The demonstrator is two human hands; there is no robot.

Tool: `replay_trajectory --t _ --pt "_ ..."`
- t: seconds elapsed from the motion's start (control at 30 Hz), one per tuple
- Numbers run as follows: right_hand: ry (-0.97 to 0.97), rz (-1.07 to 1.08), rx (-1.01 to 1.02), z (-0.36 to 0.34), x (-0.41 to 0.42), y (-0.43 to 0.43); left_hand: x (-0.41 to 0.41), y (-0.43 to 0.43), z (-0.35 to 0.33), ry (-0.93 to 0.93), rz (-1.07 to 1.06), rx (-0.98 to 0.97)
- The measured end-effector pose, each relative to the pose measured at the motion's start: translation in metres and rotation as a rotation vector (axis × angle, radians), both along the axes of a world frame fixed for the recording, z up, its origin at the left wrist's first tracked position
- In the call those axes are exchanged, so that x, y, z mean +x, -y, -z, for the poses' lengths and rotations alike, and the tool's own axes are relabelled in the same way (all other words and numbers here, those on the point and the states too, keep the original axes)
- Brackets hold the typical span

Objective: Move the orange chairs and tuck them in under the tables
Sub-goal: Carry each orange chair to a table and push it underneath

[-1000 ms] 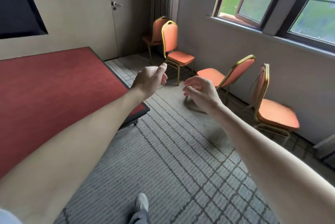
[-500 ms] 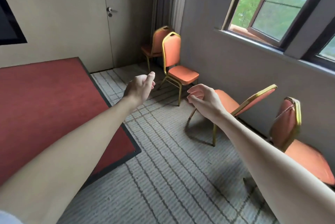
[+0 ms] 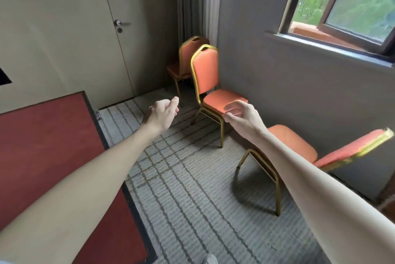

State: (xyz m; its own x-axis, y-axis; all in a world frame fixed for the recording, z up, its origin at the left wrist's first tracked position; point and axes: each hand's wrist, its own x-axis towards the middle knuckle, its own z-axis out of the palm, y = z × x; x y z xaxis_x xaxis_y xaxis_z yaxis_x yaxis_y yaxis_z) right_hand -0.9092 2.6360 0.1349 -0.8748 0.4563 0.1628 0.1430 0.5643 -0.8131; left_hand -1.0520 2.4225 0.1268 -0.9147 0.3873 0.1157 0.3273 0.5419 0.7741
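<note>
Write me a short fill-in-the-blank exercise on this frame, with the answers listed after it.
1. The left hand and the right hand both hold ____.
2. The table has a ____ top.
3. The nearest chair in view stands to the person's ____.
Missing words: nothing; red; right.

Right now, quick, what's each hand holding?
Left hand: open, fingers loosely curled, holding nothing.
Right hand: open, fingers loosely curled, holding nothing.
</note>
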Motion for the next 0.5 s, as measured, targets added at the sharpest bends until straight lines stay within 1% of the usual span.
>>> replay_trajectory --t 0.13,0.23,0.5 --pt "0.019 -0.021 -0.021 -0.015 -0.084 -0.062 -0.074 -0.059 -0.012 0.009 -0.031 0.047" --pt "0.029 -0.066 0.009 -0.016 -0.145 -0.095 -0.133 -0.092 -0.012 0.008 -0.044 0.051" --pt "0.078 -0.139 0.090 0.012 -0.336 -0.181 -0.327 -0.169 0.026 0.045 -0.099 0.078"
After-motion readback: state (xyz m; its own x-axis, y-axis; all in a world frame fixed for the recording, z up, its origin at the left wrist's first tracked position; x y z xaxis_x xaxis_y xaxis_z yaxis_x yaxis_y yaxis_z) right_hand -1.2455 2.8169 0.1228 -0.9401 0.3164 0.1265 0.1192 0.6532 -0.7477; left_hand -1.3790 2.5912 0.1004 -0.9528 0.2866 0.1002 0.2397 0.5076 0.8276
